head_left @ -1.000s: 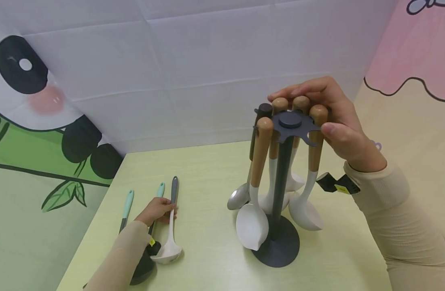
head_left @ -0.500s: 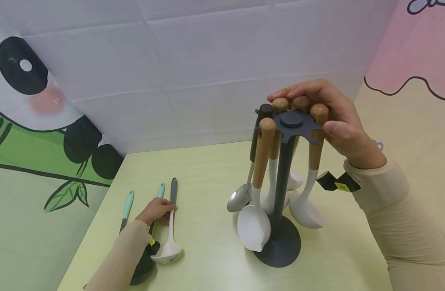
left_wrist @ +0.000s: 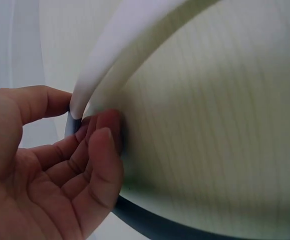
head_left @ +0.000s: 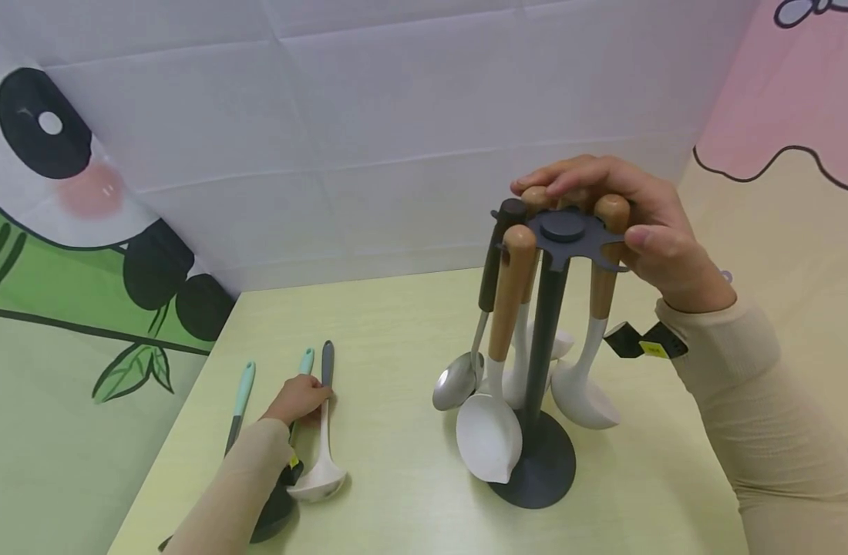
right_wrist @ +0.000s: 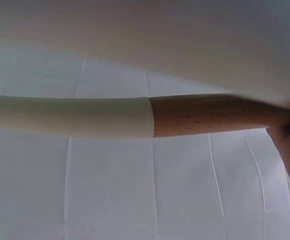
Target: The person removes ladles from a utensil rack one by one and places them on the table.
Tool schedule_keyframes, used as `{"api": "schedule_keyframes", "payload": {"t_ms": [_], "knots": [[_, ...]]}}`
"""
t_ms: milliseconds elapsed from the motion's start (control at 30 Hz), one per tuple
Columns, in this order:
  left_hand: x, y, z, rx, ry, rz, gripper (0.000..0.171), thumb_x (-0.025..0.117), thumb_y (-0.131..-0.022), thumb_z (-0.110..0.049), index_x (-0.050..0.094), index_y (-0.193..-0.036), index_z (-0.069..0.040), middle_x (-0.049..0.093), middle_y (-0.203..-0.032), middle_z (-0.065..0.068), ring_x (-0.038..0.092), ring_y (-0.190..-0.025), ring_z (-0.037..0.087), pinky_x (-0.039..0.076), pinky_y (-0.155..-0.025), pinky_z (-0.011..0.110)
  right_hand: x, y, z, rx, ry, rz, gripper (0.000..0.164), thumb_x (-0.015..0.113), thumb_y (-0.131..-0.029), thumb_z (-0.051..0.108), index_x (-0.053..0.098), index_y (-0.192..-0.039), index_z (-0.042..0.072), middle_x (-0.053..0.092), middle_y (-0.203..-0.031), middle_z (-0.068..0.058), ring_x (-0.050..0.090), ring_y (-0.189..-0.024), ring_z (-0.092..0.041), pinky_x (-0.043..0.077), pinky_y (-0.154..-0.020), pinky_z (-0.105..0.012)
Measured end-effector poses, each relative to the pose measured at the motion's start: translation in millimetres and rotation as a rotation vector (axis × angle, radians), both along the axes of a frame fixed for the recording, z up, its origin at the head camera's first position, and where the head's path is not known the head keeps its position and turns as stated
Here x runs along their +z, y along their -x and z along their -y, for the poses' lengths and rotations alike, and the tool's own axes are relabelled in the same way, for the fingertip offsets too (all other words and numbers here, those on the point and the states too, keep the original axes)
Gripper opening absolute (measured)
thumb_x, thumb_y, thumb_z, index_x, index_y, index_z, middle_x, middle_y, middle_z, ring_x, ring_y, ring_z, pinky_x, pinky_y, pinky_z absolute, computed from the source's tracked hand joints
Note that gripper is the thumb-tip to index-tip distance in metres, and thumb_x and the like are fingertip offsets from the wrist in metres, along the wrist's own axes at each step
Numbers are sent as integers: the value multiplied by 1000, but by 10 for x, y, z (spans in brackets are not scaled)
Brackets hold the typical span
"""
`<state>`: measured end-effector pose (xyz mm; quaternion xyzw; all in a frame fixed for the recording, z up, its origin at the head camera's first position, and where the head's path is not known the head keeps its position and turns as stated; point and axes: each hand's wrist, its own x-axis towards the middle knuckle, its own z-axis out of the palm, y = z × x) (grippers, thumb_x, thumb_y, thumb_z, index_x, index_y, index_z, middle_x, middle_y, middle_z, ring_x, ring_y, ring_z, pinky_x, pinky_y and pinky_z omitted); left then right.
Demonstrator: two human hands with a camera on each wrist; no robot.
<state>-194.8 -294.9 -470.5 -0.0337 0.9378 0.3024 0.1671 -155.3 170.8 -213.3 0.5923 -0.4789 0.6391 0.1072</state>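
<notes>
Leftmost, we are seeing a mint-handled utensil point(head_left: 245, 389) lying lengthwise on the pale table point(head_left: 389, 432), its lower part disappearing behind the left sleeve point(head_left: 237, 486). A second mint-handled one point(head_left: 307, 361) is lying beside it, passing beneath the left hand point(head_left: 299, 399). That hand is pinching the grey-and-white ladle point(head_left: 318, 484) between thumb and curled fingers, about where grey is meeting white; the bowl is resting on the table. Farther right and well apart, a dark utensil rack point(head_left: 547, 331) is standing on its round base. From it we are seeing a steel spoon point(head_left: 459, 381) hanging, then a white ladle with a pointed lip point(head_left: 489, 438), then another wooden-handled white ladle point(head_left: 585, 397). The right hand point(head_left: 656, 216) is curving round the top of the rack, fingers reaching over the far handles, thumb lying against the near right side.
</notes>
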Motion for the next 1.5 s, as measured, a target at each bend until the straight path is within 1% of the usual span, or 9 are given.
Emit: {"api": "schedule_keyframes", "payload": {"t_ms": [300, 633, 800, 900, 967, 1067, 1233, 1367, 1500], "knots": [[31, 13, -34, -57, 117, -30, 28, 55, -92, -22, 54, -70, -5, 56, -61, 6, 50, -49, 15, 48, -46, 27, 3, -3, -30, -8, -19, 16, 37, 57, -90, 19, 60, -109, -13, 58, -127, -24, 50, -126, -41, 42, -103, -36], [89, -4, -62, -69, 219, -44, 31, 58, -91, -25, 50, -67, -7, 51, -57, 5, 49, -46, 17, 45, -42, 27, 12, 1, -12, 5, -21, 14, 33, 57, -90, 18, 62, -106, -11, 58, -128, -22, 51, -126, -38, 44, -101, -32], [277, -22, -150, -69, 318, -100, 33, 58, -91, -27, 50, -64, -9, 46, -56, 1, 41, -48, 14, 33, -43, 24, 8, 12, -23, 13, -21, 17, 34, 56, -90, 17, 62, -107, -11, 58, -128, -23, 51, -125, -40, 44, -101, -33], [450, -28, -268, -85, 308, -149, 28, 58, -93, -27, 61, -77, -3, 55, -66, 3, 46, -55, 15, 37, -46, 27, 7, 15, -33, 15, -17, 18, 35, 56, -90, 18, 61, -107, -12, 58, -128, -24, 51, -124, -41, 44, -101, -35], [570, -38, -373, -105, 245, -202, 26, 58, -94, -26, 66, -90, -2, 64, -78, 7, 54, -61, 18, 45, -51, 31, 5, 15, -37, 10, -14, 17, 35, 56, -90, 18, 62, -106, -12, 58, -127, -24, 50, -123, -42, 44, -101, -36], [766, -90, -589, -143, 87, -322, 23, 59, -97, -24, 66, -103, -3, 69, -94, 10, 63, -76, 22, 53, -64, 39, 2, 16, -43, 3, -12, 14, 35, 57, -90, 19, 62, -106, -12, 59, -126, -25, 50, -123, -42, 43, -102, -36], [1187, -323, -1081, -241, -252, -525, 11, 64, -98, -17, 66, -104, -8, 70, -94, 4, 65, -88, 21, 54, -73, 40, -13, 26, -47, 27, -5, 4, 35, 56, -91, 18, 60, -106, -13, 58, -126, -27, 49, -124, -43, 43, -102, -38], [1491, -554, -1457, -379, -455, -662, 11, 66, -96, -8, 68, -107, -5, 70, -98, 4, 66, -90, 18, 56, -73, 33, -21, 45, -44, 42, 3, -13, 34, 55, -91, 18, 57, -107, -13, 57, -127, -28, 48, -124, -44, 43, -102, -38], [1666, -736, -1734, -559, -606, -733, 20, 66, -92, 2, 66, -113, 1, 70, -106, 10, 67, -96, 20, 58, -77, 32, -8, 28, -40, 28, 10, -14, 34, 55, -91, 17, 56, -108, -12, 57, -130, -26, 49, -127, -41, 42, -104, -37]]}}
